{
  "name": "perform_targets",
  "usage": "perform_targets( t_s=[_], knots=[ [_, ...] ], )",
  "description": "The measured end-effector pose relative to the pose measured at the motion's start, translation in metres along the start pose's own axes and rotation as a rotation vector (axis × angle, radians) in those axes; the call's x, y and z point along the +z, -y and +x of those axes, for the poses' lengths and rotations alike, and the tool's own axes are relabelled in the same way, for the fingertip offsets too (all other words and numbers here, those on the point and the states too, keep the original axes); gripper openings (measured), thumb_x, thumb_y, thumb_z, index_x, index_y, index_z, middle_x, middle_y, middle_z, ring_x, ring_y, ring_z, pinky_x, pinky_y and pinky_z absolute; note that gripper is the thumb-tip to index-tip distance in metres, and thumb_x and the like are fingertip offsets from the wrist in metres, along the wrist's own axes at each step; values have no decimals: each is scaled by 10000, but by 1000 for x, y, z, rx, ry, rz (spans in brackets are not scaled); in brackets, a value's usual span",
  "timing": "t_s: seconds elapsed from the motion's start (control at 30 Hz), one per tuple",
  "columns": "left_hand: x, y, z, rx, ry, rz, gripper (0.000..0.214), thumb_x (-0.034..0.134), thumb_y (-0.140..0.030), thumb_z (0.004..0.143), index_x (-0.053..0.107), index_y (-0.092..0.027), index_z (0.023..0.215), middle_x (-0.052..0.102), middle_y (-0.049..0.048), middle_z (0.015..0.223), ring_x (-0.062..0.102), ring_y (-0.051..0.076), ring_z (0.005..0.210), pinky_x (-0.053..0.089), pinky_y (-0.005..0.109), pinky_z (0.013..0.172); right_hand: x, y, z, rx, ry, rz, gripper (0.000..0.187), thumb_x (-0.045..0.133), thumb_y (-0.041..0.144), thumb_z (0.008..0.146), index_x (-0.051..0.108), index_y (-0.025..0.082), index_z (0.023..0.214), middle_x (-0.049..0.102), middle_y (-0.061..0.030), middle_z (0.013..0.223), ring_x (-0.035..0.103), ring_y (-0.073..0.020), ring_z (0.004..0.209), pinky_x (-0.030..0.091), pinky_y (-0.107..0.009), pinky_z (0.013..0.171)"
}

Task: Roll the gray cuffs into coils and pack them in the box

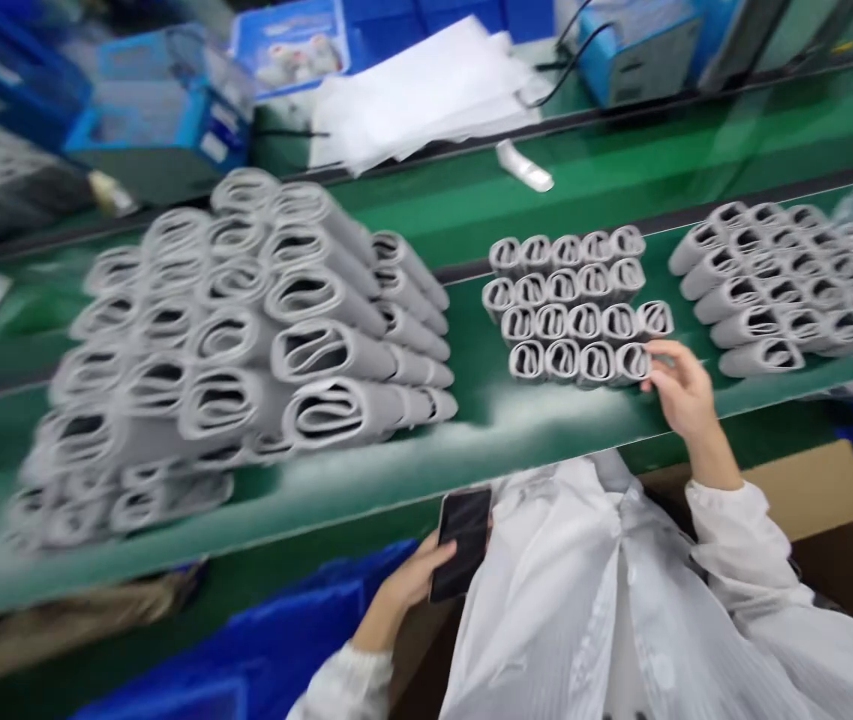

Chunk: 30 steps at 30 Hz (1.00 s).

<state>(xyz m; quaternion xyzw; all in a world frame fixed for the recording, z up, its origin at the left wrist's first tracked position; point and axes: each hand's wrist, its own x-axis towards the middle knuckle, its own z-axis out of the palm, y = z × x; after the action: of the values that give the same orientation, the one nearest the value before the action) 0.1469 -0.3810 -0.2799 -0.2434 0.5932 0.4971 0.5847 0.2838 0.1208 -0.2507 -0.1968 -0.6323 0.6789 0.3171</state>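
My left hand (415, 574), below the bench edge, is closed around a dark-screened smartphone (462, 545). My right hand (679, 388) reaches over the green bench (546, 420), its thumb and fingers closed at the right end of the front row in the middle stack. They grip a small grey roll (631, 363) that looks like folded cloth; its far side is hidden. Several similar rolls (562, 287) lie stacked in rows behind it, open ends facing me. To the right of the hand lies another stack of grey rolls (771, 285).
A high pile of larger grey rolls (231, 330) stands to the left. Behind are white sheets (426, 95), a small white piece (524, 166), blue machines (160, 130) (640, 50) and a blue tray (291, 45). Below the bench are a cardboard box (808, 490) and blue material (268, 640).
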Motion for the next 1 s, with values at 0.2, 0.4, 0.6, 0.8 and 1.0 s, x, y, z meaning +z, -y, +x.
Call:
perform_targets(
  t_s=[0.2, 0.4, 0.6, 0.8, 1.0],
  knots=[
    [0, 10, 11, -33, 286, -365, 860, 517, -870, 1004, 832, -96, 1204, 846, 167, 965, 819, 303, 823, 689, 417, 833, 0, -1, 11, -81, -84, 33, 387, 962, 364, 807, 837, 254, 1156, 756, -80, 1228, 671, -128, 693, 584, -281, 545],
    [15, -4, 5, 167, 337, -734, 849, 430, -828, 1076, 785, -78, 1256, 813, 205, 1120, 797, 306, 935, 692, 474, 896, -9, -20, 24, -189, -128, 82, 491, 996, 335, 620, 864, 217, 1078, 777, -95, 1124, 665, -140, 555, 531, -292, 421],
    [10, -11, 12, 236, 253, -716, 961, 290, -867, 1083, 794, -62, 1228, 831, 215, 1039, 833, 343, 852, 698, 492, 819, -10, -32, 36, -199, -224, 57, 302, 839, 193, 677, 781, 204, 974, 721, -41, 977, 563, -109, 462, 457, -246, 336],
    [2, -12, 16, 205, 224, -653, 1019, 262, -893, 1062, 780, -42, 1277, 852, 222, 1037, 850, 386, 818, 696, 516, 756, 13, 2, 24, -28, -340, 59, 450, 535, -102, 769, 814, 191, 967, 713, -47, 1035, 622, -119, 551, 554, -243, 407],
    [9, -17, 9, 177, 182, -688, 1015, 294, -905, 1050, 768, -35, 1273, 847, 221, 993, 824, 368, 765, 677, 498, 711, 28, 20, 17, -1, -347, 78, 550, 447, -127, 760, 828, 222, 950, 697, -32, 1032, 598, -113, 556, 555, -230, 414]
  ],
)
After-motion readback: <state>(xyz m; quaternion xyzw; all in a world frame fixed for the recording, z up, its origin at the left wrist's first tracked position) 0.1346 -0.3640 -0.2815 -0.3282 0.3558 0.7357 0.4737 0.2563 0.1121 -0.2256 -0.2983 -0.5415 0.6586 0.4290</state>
